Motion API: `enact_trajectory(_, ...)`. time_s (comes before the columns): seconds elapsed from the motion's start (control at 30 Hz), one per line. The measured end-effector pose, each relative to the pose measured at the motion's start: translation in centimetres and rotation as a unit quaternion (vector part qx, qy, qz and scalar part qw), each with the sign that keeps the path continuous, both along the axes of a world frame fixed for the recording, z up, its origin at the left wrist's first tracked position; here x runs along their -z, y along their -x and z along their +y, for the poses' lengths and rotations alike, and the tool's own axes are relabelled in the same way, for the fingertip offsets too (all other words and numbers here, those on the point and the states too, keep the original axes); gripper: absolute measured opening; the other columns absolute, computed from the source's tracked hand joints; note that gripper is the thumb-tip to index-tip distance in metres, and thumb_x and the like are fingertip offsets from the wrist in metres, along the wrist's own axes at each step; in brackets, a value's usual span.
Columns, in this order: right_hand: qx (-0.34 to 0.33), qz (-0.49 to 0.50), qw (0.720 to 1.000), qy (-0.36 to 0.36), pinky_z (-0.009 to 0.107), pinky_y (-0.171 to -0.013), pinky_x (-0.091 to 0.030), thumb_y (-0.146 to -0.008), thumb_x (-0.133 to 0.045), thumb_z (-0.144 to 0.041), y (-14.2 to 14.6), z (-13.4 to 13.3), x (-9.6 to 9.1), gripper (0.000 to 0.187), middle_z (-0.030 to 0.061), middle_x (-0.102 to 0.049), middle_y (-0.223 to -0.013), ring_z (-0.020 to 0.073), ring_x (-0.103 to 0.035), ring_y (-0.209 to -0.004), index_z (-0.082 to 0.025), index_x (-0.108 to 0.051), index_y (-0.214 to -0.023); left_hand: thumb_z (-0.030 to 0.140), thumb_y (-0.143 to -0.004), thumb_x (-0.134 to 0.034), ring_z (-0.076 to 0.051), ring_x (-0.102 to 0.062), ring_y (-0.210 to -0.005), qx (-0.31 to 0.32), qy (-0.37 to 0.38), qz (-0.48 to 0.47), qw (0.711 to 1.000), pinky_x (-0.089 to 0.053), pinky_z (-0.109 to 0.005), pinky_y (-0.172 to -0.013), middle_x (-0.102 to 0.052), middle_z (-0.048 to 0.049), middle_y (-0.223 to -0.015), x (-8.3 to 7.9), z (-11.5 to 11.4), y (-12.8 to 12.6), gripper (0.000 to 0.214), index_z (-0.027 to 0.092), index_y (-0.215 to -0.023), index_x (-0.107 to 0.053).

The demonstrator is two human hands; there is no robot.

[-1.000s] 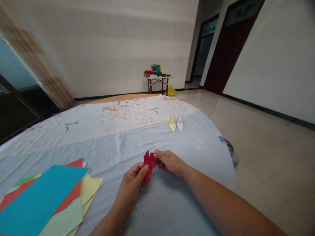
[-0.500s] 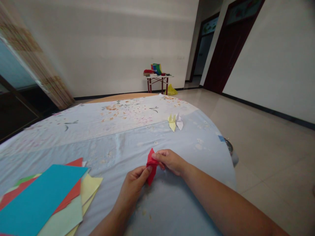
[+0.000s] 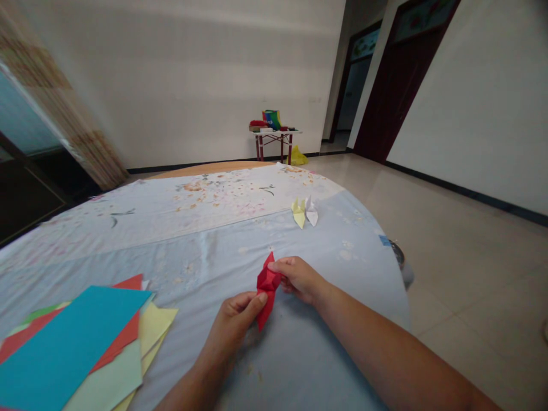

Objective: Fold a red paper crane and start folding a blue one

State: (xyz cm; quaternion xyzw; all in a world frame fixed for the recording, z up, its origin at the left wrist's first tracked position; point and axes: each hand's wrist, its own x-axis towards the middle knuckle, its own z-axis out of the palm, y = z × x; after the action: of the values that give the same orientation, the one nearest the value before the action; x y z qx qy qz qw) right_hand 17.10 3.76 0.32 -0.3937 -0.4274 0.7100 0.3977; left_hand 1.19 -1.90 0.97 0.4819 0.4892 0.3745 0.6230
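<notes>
Pinches the folded red paper (image 3: pixel 268 281) near its middle with the left hand (image 3: pixel 240 313) — grips its upper right edge between closed fingers (image 3: pixel 279 266) of the right hand (image 3: pixel 300 278).

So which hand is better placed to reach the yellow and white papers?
Probably the right hand: it sits nearer the yellow paper and white paper. Both hands hold the red paper, the left hand lower down and farther from them.
</notes>
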Motion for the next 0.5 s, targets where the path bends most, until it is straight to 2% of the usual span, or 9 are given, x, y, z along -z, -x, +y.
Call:
enact_trajectory(0.33, 0.022, -0.031, 0.999, 0.002, 0.020, -0.035, -0.014, -0.066, -0.063, -0.042, 0.10, -0.01, -0.13, 0.034, -0.0094, -0.034, -0.039, 0.0029, -0.023, -0.033, -0.017, -0.044, -0.054, 0.045, -0.070, -0.063, -0.009, -0.039, -0.053, -0.003, -0.004, -0.007, 1.000, -0.031, -0.020, -0.051, -0.050, 0.0015, -0.054, 0.00, -0.05, -0.06, 0.034, 0.013, -0.060, -0.063)
enact_trajectory(0.5, -0.031, -0.013, 0.999, 0.007, 0.020, -0.035, -0.013, -0.070, -0.061, -0.045, -0.04, -0.19, -0.32, 0.034, -0.0094, -0.033, -0.040, 0.0033, -0.021, -0.035, -0.016, -0.048, -0.058, 0.044, -0.067, -0.066, -0.009, -0.040, -0.053, -0.019, -0.015, 0.002, 1.000, -0.032, -0.019, -0.051, -0.052, 0.0018, -0.054, -0.48, -0.24, -0.33, 0.031, 0.014, -0.061, -0.066)
